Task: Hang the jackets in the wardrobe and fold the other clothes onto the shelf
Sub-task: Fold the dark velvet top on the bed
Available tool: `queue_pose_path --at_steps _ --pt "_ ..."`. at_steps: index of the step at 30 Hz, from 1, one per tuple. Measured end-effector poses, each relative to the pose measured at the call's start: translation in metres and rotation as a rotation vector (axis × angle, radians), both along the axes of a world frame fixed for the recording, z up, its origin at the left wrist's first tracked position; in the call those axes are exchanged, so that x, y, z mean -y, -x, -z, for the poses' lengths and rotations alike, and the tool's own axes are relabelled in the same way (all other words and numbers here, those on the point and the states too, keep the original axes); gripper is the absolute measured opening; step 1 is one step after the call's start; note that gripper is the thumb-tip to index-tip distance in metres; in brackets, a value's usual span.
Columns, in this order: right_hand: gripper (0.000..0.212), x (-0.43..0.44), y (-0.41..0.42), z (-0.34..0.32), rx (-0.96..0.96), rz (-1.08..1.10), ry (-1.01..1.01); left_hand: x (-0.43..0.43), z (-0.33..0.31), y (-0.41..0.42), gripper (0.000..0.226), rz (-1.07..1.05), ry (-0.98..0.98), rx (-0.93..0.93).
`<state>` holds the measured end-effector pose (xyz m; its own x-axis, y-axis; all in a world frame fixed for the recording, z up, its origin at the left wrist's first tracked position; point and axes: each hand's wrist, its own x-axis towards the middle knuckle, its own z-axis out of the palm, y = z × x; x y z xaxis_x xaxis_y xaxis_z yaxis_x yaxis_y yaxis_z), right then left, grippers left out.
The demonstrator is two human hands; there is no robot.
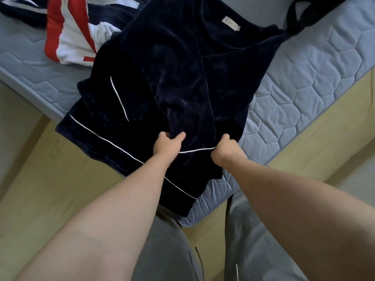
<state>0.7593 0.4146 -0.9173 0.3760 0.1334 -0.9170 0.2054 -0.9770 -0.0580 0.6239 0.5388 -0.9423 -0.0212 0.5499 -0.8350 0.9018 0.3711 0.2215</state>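
A dark navy velvet garment point(178, 78) with thin white piping lies spread over the corner of the blue quilted mattress point(304, 82), its small label up near the far end. Its near hem hangs over the mattress edge. My left hand point(167, 146) grips a fold of the fabric near the hem. My right hand point(224, 150) grips the hem by the white piping, a little to the right. Both fists are closed around the cloth.
A red, white and navy garment point(69, 35) is crumpled at the back left of the mattress. A black strap or garment point(304, 15) lies at the back right. The wooden bed frame point(316, 138) and a pale floor surround the corner. My grey trousers point(168, 250) are below.
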Motion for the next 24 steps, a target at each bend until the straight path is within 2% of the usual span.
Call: queue_pose_path --at_steps 2,5,7,10,12,15,17,18,20,22,24 --pt "0.029 -0.007 -0.007 0.001 0.037 0.061 -0.083 -0.014 0.002 -0.012 0.054 -0.002 -0.051 0.039" --pt "0.037 -0.018 -0.014 0.003 0.062 0.088 -0.163 -0.033 0.005 -0.029 0.07 0.025 -0.104 0.06" --pt "0.041 -0.024 -0.018 0.006 0.034 0.071 -0.146 -0.044 0.006 -0.041 0.076 -0.019 -0.155 0.051" --pt "0.02 -0.03 -0.022 0.012 -0.039 0.015 -0.075 -0.059 0.008 -0.054 0.068 -0.112 -0.208 0.02" --pt "0.008 -0.032 -0.024 0.014 -0.054 -0.021 -0.047 -0.066 0.009 -0.053 0.06 -0.095 -0.238 -0.025" --pt "0.012 -0.035 -0.026 0.016 -0.065 -0.046 -0.006 -0.074 0.009 -0.047 0.053 -0.026 -0.234 -0.147" --pt "0.006 -0.036 -0.028 0.018 -0.069 -0.029 0.022 -0.078 0.003 -0.049 0.053 0.006 -0.231 -0.238" --pt "0.003 -0.037 -0.03 0.017 -0.057 -0.004 0.027 -0.081 -0.001 -0.053 0.055 0.04 -0.288 -0.265" --pt "0.019 -0.043 -0.039 0.014 0.014 0.045 0.02 -0.091 -0.012 -0.07 0.054 0.177 -0.506 -0.234" --pt "0.034 -0.053 -0.055 0.011 0.112 0.07 -0.006 -0.108 -0.022 -0.096 0.047 0.373 -0.69 -0.122" --pt "0.038 -0.063 -0.078 0.011 0.2 0.138 -0.047 -0.128 -0.031 -0.132 0.04 0.57 -0.759 -0.025"
